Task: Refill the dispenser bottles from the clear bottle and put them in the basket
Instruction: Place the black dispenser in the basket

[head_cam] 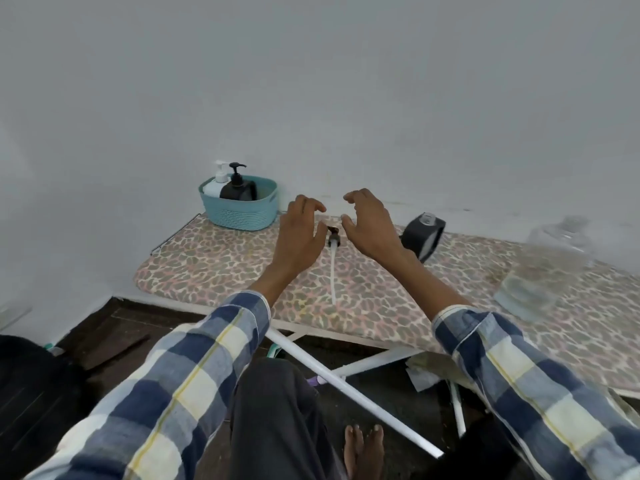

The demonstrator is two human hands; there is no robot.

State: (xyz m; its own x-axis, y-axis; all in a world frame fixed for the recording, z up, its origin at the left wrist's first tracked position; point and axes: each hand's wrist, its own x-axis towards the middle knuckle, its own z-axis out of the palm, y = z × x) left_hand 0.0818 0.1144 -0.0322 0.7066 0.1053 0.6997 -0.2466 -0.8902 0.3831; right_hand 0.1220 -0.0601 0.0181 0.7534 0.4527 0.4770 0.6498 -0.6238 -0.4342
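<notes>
A teal basket [239,214] stands at the far left of the leopard-print board [214,265], against the wall. Inside it are a white dispenser bottle [216,185] and a black dispenser bottle [237,188]. A pump head with its long white tube [333,265] lies on the board between my hands. My left hand [299,237] and my right hand [369,226] hover over it, fingers spread, holding nothing. A black dispenser bottle without its pump [424,235] sits just right of my right hand. The clear bottle [550,265] stands at the right, blurred.
The board sits on white legs [349,386] close to a grey wall. Dark floor lies below, with a dark bag [31,379] at the lower left and crumpled paper [426,372] under the board. My bare foot [363,448] is at the bottom.
</notes>
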